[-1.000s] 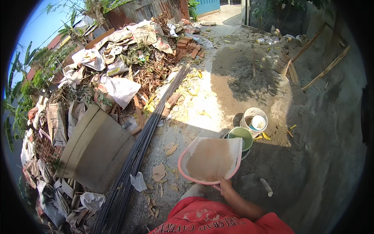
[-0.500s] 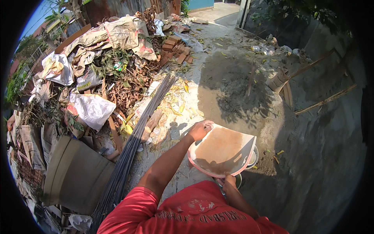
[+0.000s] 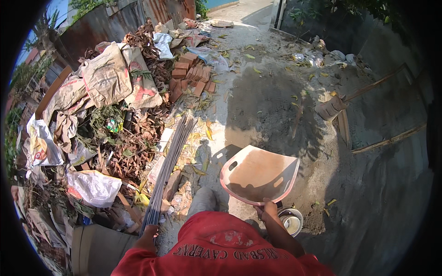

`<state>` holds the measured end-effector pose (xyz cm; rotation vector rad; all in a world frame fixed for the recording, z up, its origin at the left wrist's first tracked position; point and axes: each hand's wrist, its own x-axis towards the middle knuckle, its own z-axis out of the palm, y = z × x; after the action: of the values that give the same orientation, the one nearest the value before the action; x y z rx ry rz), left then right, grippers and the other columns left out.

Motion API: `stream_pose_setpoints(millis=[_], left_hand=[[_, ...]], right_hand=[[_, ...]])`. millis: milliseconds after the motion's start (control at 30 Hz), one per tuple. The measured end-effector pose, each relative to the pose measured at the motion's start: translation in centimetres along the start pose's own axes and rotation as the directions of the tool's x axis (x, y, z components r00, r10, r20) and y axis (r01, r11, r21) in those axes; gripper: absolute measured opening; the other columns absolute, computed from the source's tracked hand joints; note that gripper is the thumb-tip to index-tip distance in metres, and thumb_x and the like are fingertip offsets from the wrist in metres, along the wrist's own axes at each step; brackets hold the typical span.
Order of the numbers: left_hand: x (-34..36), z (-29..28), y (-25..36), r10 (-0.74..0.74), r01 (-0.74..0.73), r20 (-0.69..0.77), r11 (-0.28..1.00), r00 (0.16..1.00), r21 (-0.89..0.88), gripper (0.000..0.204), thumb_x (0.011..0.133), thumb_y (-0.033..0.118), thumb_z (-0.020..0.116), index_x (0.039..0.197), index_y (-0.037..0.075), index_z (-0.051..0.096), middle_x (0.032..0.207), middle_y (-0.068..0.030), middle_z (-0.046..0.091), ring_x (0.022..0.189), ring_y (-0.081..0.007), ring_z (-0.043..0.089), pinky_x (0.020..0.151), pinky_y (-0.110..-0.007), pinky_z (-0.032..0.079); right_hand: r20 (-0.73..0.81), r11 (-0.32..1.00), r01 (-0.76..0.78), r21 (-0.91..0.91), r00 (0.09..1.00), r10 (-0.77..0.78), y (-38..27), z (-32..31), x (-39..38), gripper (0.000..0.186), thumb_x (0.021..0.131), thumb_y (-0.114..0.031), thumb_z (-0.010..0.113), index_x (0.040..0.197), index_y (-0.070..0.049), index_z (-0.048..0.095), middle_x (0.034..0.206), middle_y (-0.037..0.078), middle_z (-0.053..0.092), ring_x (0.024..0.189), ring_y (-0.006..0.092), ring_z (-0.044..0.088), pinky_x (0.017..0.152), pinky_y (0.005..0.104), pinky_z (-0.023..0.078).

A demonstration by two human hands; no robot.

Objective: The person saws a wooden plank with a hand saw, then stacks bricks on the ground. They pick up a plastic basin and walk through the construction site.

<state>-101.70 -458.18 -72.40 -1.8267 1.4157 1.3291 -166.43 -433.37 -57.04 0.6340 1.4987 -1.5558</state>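
Observation:
My right hand (image 3: 268, 211) is closed on the near rim of a wide, shallow scoop pan (image 3: 258, 172), off-white with a pinkish edge and oval hand holes. Brown dust coats its inside, which faces up, and nothing lies in it. Down at my left side, my left hand (image 3: 149, 232) overlaps the near end of a bundle of thin grey metal rods (image 3: 169, 168). Its fingers are mostly hidden, and whether it touches the rods I cannot tell. Just right of my right hand, a small round pail (image 3: 297, 218) stands on the ground, with a lighter round container (image 3: 291, 224) inside it.
A heap of dry leaves, paper sacks (image 3: 107, 76) and white plastic bags (image 3: 95, 187) fills the left. Red bricks (image 3: 195, 76) lie at its far edge. A large grey-brown tub (image 3: 103, 246) is at the lower left. Wooden strips (image 3: 389, 137) border the right ground.
My left hand has let go of the pan's far left edge and dropped back to my side by the rods. The right hand still holds the pan. The view has shifted, showing more of the pail.

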Motion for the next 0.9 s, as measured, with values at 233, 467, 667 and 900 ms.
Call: stream_pose_setpoints(millis=[233,467,667,900], left_hand=[[10.5,-12.4,11.4,-0.384,0.375,-0.034,0.915,0.923,-0.150,0.027,0.105,0.025,0.052,0.123,0.011,0.068,0.104,-0.0087,0.073,0.078,-0.0241,0.070,0.060,-0.038,0.059],[27.2,-16.7,67.0,0.528,-0.502,-0.189,0.848,0.828,0.171,0.035,0.092,0.035,0.058,0.099,0.007,0.077,0.099,-0.0211,0.076,0.097,-0.0377,0.073,0.088,-0.048,0.057],[13.8,-18.9,113.1,0.905,-0.913,-0.130,0.391,0.404,-0.115,0.042,0.096,0.033,0.066,0.126,0.005,0.071,0.112,-0.0160,0.076,0.097,-0.0280,0.073,0.091,-0.040,0.055],[19.8,-23.1,130.5,0.890,-0.921,-0.237,0.376,0.390,-0.104,0.034,0.094,0.033,0.067,0.116,0.009,0.075,0.113,-0.0168,0.075,0.106,-0.0328,0.071,0.093,-0.041,0.054]], right_hand=[[-0.004,0.995,0.001,-0.101,1.000,-0.001,-9.7,18.3,10.7,0.031,0.101,-0.015,0.055,0.124,0.006,0.053,0.110,0.021,0.066,0.092,0.0326,0.073,0.073,0.0421,0.069],[0.078,0.954,0.004,-0.300,0.997,0.020,-21.7,31.8,17.2,0.039,0.100,-0.017,0.057,0.137,-0.003,0.050,0.121,0.019,0.065,0.101,0.0345,0.072,0.077,0.0466,0.065],[0.304,0.817,0.328,-0.474,0.932,-0.198,-30.4,40.6,24.6,0.045,0.100,-0.019,0.058,0.139,0.003,0.050,0.131,0.024,0.062,0.114,0.0380,0.068,0.091,0.0531,0.061],[0.128,0.940,-0.059,-0.336,0.986,0.108,-44.7,51.9,37.2,0.049,0.100,-0.018,0.055,0.145,-0.003,0.041,0.138,0.019,0.056,0.112,0.0340,0.068,0.080,0.0431,0.064]])
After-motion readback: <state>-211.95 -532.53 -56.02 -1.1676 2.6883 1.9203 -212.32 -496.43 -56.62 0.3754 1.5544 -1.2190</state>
